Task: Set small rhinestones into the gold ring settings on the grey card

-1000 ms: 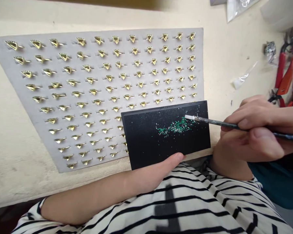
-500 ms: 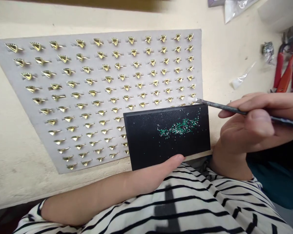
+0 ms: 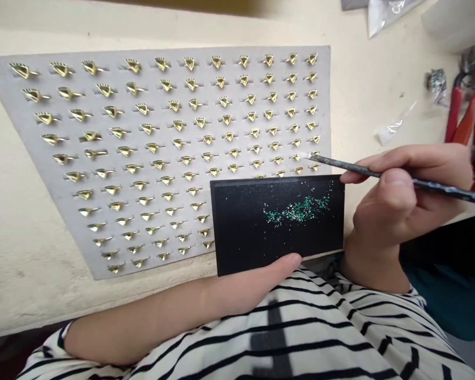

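Head view: the right hand (image 3: 411, 195) has its fingers closed around a brush-like stick (image 3: 344, 167), its white tip over the grey board's (image 3: 145, 168) right edge, by gold rings (image 3: 201, 122). The black tray (image 3: 243, 237), scattered with tiny green and clear stones (image 3: 301, 209), covers the board's near right corner. The left hand's (image 3: 257, 285) thumb touches the tray's near edge; its other fingers are hidden, grip unclear.

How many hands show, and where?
2: the left hand at the near edge of the black tray; the right hand by its right end, holding a white-tipped stick. No others show.
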The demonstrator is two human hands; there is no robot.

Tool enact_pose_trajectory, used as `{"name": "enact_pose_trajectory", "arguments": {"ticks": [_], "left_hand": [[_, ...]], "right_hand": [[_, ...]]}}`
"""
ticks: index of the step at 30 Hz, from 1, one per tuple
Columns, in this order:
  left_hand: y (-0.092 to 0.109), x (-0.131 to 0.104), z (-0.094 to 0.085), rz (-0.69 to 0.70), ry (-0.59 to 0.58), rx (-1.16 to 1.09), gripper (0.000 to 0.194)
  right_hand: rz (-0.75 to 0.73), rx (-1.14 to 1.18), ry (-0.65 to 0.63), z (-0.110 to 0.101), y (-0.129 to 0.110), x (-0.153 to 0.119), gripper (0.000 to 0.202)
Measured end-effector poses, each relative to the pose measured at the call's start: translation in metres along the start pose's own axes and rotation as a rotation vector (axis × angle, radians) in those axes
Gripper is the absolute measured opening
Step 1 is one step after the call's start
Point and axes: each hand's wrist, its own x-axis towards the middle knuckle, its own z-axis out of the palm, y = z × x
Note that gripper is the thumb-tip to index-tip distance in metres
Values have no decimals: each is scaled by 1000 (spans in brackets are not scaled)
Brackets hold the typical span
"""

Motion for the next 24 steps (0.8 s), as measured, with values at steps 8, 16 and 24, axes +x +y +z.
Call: {"name": "enact_pose_trajectory", "arguments": {"ticks": [8, 16, 24], "left_hand": [[1, 1, 2, -40, -31, -52, 57], [-1, 1, 1, -56, -9, -33, 57], [9, -1, 4, -75, 36, -17, 61]], "right_hand": [[13, 27, 34, 6, 4, -1, 16], [35, 29, -2, 4, -1, 0, 19], [52, -3, -14, 5, -5, -1, 19]]}}
